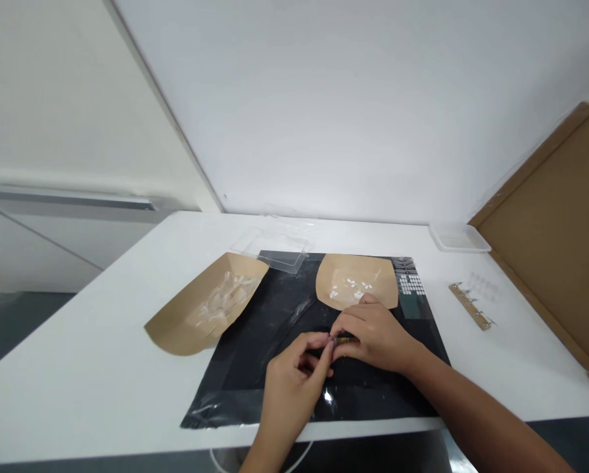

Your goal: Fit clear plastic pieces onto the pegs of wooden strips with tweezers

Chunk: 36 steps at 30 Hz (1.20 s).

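Above a black plastic-covered mat [255, 368], my two hands meet around a small, slim item [344, 340] with a yellowish-brown body and a greyish end. Its kind is too small to make out. My left hand [294, 378] pinches the greyish end between thumb and fingertips. My right hand [376, 335] is closed on the yellowish part, its fingers covering much of it. Just beyond the right hand lies a brown paper tray [331, 269] with several small white pieces [358, 294] on it.
At left, another brown paper tray [176, 328] holds crumpled clear plastic bits [228, 299]. Clear plastic lids [275, 246] lie behind the mat. To the right are a wooden strip with metal clips [471, 306], a clear plastic box [459, 238] and a cardboard panel [561, 243].
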### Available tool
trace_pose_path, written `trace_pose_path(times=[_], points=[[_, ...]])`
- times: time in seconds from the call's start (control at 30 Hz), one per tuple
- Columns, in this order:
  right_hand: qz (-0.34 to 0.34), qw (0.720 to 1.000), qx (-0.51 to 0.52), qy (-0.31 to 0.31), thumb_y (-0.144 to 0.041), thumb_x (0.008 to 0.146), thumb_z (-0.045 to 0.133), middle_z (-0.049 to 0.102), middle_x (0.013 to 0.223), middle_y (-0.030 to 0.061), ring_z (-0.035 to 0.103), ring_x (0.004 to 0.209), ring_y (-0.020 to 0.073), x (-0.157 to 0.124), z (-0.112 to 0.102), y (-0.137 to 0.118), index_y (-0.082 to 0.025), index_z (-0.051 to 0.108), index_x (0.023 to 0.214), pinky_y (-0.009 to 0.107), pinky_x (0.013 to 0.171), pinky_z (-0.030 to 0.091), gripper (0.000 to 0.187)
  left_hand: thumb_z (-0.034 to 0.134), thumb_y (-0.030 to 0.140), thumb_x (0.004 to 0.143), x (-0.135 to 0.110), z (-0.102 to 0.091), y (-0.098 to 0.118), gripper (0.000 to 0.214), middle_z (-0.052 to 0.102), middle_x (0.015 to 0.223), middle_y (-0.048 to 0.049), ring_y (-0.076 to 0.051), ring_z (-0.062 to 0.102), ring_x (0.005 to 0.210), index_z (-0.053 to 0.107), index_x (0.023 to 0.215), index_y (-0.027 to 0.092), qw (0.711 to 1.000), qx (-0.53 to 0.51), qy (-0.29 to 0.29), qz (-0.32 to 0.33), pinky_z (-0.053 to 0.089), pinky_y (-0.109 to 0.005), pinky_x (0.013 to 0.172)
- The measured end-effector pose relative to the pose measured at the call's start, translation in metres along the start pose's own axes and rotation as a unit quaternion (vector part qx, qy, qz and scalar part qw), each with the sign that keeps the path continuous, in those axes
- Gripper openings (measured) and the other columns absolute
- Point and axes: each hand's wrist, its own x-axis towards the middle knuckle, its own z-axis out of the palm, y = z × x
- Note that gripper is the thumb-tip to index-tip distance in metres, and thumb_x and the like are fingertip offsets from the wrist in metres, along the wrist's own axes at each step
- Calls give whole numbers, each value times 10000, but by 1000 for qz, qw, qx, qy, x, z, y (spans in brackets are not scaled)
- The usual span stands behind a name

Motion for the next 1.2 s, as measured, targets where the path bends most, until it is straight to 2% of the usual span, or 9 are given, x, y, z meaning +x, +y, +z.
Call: trace_pose_path(times=[0.13, 0.27, 0.6, 0.8, 0.93, 1.07, 1.2], points=[[-9, 1000, 3, -19, -428, 1011, 721, 760, 870, -22, 692, 792, 130, 0, 1, 2, -200, 685, 906, 336, 774, 313, 254, 703, 409, 935, 0, -1, 0, 218, 779, 768, -22, -162, 739, 565, 771, 969, 205, 1000, 18, -18, 5, 495, -201, 458], [-25, 1000, 10, -10, -523, 986, 718, 761, 879, -24, 700, 787, 124, -2, 3, 6, -196, 693, 901, 332, 771, 336, 339, 696, 400, 945, 0, -2, -2, 206, 749, 689, 2, -153, 727, 564, 772, 979, 211, 999, 31, -30, 11, 501, -205, 504], [-71, 997, 2, -6, -560, 972, 713, 790, 960, -32, 715, 811, 114, -5, -2, 11, -208, 695, 905, 331, 771, 362, 359, 661, 418, 962, 1, -3, -5, 228, 759, 723, -7, -163, 728, 597, 757, 989, 212, 998, 45, -36, -3, 520, -228, 553], [-70, 996, -41, -25, -404, 1034, 691, 783, 966, -10, 693, 818, 123, -5, -4, 8, -209, 698, 882, 337, 782, 364, 247, 668, 431, 950, 2, -4, -2, 255, 741, 675, -14, -173, 717, 565, 762, 987, 197, 999, 32, -31, -10, 507, -226, 505], [-80, 993, -81, -36, -353, 1028, 702, 759, 925, -27, 664, 819, 125, -3, -8, -1, -210, 680, 842, 347, 779, 357, 236, 669, 452, 941, 1, -4, 0, 274, 732, 652, -17, -184, 721, 560, 761, 980, 198, 999, 24, -23, -24, 493, -220, 454], [-81, 987, -131, -47, -270, 1062, 639, 747, 895, -22, 638, 838, 138, -1, -11, -9, -211, 674, 840, 366, 776, 331, 232, 663, 457, 949, 1, -3, -2, 273, 745, 683, -23, -191, 741, 589, 756, 993, 204, 999, 23, -27, -27, 503, -218, 449], [-74, 982, -159, -64, -297, 1074, 619, 714, 836, -10, 601, 818, 154, 0, -10, -13, -205, 668, 824, 372, 765, 314, 271, 662, 440, 956, 0, -3, -4, 254, 748, 685, -20, -187, 741, 592, 752, 1006, 208, 999, 28, -28, -25, 499, -215, 453]])
